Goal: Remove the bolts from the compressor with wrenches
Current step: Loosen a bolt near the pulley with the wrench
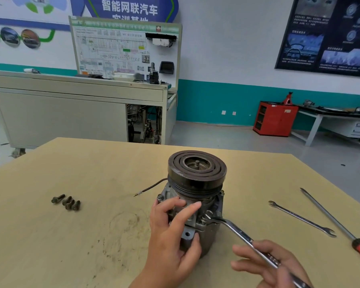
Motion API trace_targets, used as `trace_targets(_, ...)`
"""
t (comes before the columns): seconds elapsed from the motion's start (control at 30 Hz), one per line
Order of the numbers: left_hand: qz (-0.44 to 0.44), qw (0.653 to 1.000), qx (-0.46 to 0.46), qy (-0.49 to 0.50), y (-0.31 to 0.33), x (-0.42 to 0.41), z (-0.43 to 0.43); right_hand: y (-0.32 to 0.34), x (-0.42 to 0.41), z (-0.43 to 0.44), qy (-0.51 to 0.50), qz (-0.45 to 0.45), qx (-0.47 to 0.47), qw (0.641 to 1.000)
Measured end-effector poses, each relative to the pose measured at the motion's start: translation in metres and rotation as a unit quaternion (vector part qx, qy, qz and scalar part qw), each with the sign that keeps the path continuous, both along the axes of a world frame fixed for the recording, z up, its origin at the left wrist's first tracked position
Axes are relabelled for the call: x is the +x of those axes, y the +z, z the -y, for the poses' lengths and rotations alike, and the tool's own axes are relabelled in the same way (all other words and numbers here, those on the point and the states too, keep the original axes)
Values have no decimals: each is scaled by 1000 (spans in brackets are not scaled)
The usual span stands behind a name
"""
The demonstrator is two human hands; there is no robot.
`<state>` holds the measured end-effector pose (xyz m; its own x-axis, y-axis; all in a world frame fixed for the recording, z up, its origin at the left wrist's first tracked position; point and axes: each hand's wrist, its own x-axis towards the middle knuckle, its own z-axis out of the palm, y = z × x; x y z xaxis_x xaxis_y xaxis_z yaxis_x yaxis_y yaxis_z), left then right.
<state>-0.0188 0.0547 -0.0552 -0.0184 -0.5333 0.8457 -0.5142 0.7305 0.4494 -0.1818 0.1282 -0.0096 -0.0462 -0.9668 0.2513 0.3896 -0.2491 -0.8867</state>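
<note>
- The compressor (212, 235) stands on end near the middle of the wooden table (92, 173), with its clutch pulley (196, 169) facing up.
- The left hand (170, 242) grips the housing, fingers wrapped over the upper body and thumb hooked on a lower mounting ear.
- The right hand (274, 267) holds the combination wrench (243, 238) far down its handle. The fingers are only loosely bent under it, and I cannot tell how firmly the thumb clamps.
- The wrench's head sits on a bolt (206, 218) just beside the left fingertips. If the head slips off under load, it is likely to strike those fingers or round the bolt head.
- With so loose a hold on the wrench, a hard pull could twist it off square.
- The tall compressor could tip or spin if the left hand gives way.
- Four removed bolts (66, 202) lie well to the left, and a spare wrench (301, 219) and a screwdriver (337, 223) lie to the right.
</note>
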Motion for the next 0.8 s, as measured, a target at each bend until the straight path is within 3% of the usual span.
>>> trace_targets(0.13, 8, 1000, -5, 8, 0, -1, 0, 4, 10, -7, -39, -48, 33, 998)
trace_targets(0.27, 12, 1000, -11, 13, -1, 0, 1, 1, 10, -9, 11, -83, 3, 997)
trace_targets(0.33, 13, 1000, -17, 11, -1, 1, 1, 1, 6, -5, -10, -108, 12, 994)
trace_targets(0.47, 7, 1000, -29, 4, -1, 0, 2, 8, -5, 21, -74, -6, 42, 996)
trace_targets(0.67, 36, 997, -61, 10, -3, 1, 4, 5, -23, 71, -4, 74, 80, 994)
trace_targets(0.73, 35, 997, -64, 17, -4, 1, 4, 5, -27, 77, 11, 156, 77, 985)
trace_targets(0.8, 27, 998, -54, 19, -4, 0, 4, -6, -32, 71, 97, 284, 17, 954)
